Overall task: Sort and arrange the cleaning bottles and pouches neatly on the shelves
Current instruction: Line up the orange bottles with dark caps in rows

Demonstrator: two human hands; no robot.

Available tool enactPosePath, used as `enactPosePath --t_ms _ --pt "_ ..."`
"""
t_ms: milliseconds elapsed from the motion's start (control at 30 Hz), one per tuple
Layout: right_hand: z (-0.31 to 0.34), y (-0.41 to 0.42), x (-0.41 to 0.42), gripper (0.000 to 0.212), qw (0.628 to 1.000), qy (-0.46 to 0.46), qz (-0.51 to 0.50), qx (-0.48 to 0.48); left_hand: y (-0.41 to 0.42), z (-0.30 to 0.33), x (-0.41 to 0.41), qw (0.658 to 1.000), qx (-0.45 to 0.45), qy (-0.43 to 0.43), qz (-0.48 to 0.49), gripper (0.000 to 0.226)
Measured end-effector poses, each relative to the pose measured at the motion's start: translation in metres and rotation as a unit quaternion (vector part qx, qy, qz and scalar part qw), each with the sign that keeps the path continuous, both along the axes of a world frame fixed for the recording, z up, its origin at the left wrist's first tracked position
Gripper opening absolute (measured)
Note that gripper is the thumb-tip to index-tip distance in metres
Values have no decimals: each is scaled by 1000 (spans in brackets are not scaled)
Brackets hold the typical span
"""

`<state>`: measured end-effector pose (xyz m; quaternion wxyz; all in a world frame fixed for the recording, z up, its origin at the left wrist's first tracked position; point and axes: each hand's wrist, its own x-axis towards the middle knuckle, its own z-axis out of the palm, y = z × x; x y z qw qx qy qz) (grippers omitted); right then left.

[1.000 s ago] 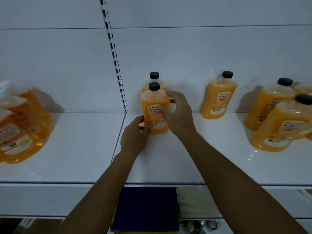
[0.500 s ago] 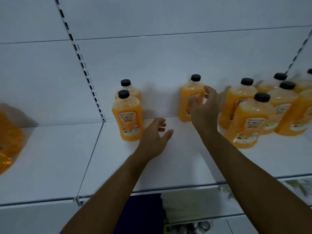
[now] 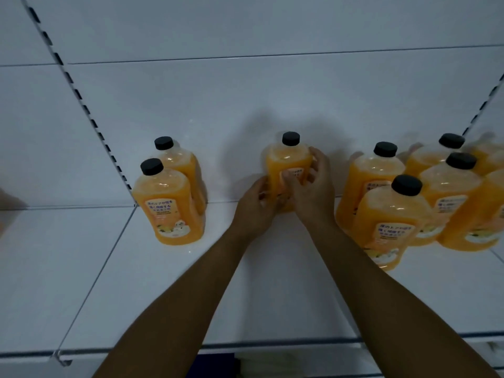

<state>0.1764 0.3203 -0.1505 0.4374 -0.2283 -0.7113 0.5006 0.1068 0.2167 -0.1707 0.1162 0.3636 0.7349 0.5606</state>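
Orange bottles (image 3: 289,170) with black caps (image 3: 290,138) and white-and-orange labels (image 3: 163,216) printed in dark lettering stand on a white shelf (image 3: 152,296); the back wall (image 3: 245,91) is white.

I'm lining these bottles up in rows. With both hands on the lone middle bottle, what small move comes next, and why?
Probably slide the middle bottle, gripped by the left hand and right hand, left beside the aligned pair, closing the gap.
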Motion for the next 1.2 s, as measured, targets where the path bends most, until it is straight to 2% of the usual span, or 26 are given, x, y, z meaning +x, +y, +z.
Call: enactPosePath --t_ms 100,167,300,533,800,1033,1200 --pt "0 -3 3 60 1000 -8 2 17 -7 -6 7 999 -6 35 29 40" --pt "-1 -7 4 61 999 -19 1 31 -15 -11 16 995 -4 57 82 40" --pt "2 -17 -2 57 999 -24 20 44 -37 -20 28 981 -45 72 175 65" --pt "6 -46 -32 46 997 -17 61 49 -72 -19 28 985 -43 98 134 71" --pt "3 -69 -64 46 995 -15 93 45 -85 -18 22 983 -64 138 106 86" --pt "-1 -67 -61 51 993 -24 101 57 -89 -19 14 981 -103 129 102 83" --pt "-8 -57 -28 56 994 -62 89 29 -94 -27 15 979 -138 125 81 68"
